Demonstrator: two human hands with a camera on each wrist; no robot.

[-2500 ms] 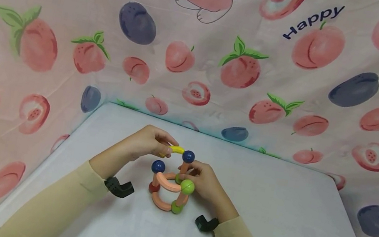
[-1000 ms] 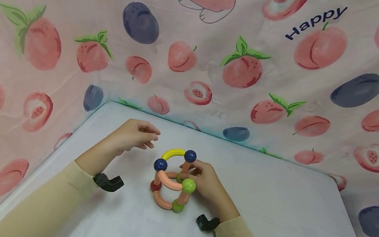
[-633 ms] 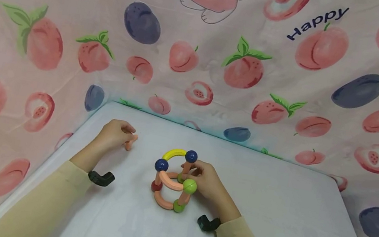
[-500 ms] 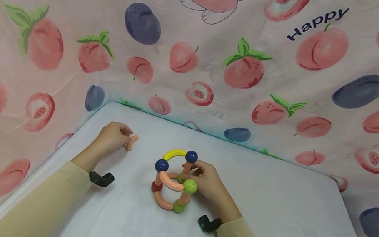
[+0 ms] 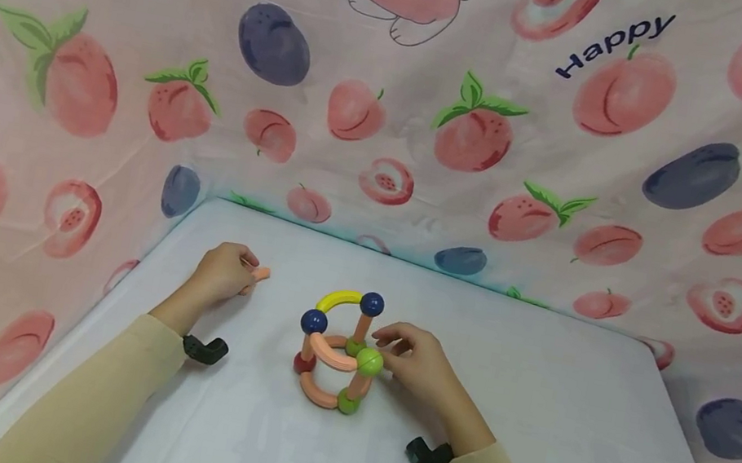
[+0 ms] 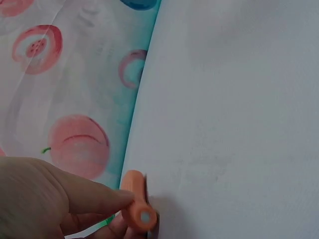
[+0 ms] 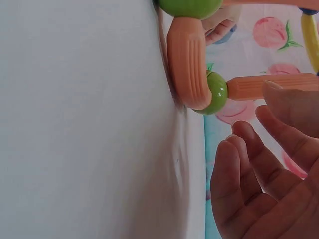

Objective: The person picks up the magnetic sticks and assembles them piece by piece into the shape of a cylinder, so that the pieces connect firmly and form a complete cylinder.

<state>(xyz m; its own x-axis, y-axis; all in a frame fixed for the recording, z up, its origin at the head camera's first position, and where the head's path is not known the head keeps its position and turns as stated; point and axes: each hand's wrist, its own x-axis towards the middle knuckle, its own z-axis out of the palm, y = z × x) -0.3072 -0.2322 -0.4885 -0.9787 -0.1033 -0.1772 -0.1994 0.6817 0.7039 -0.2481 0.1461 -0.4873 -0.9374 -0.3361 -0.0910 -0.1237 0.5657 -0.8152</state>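
In the head view a frame of magnetic sticks and balls stands on the white table. Peach sticks, green balls and a red ball (image 5: pixel 304 362) form its lower part; a yellow curved stick (image 5: pixel 338 299) bridges two blue balls (image 5: pixel 371 304) on top. Left of it, my left hand (image 5: pixel 224 272) pinches a peach magnetic stick (image 6: pixel 133 196) between thumb and fingers, close to the table; a round grey magnet shows at its end. Just right of the frame, my right hand (image 5: pixel 421 363) hovers with loosely bent fingers, holding nothing, near an upright peach stick (image 7: pixel 271 86).
The white table (image 5: pixel 555 413) reaches back to a peach-printed cloth (image 5: pixel 408 106), which rises behind it and along the left side. Black wrist cameras (image 5: pixel 205 350) sit on both wrists.
My left hand let go of the yellow stick, now joining both blue balls, moved left and took a peach stick. My right hand released the frame's upright stick and drew back slightly right.
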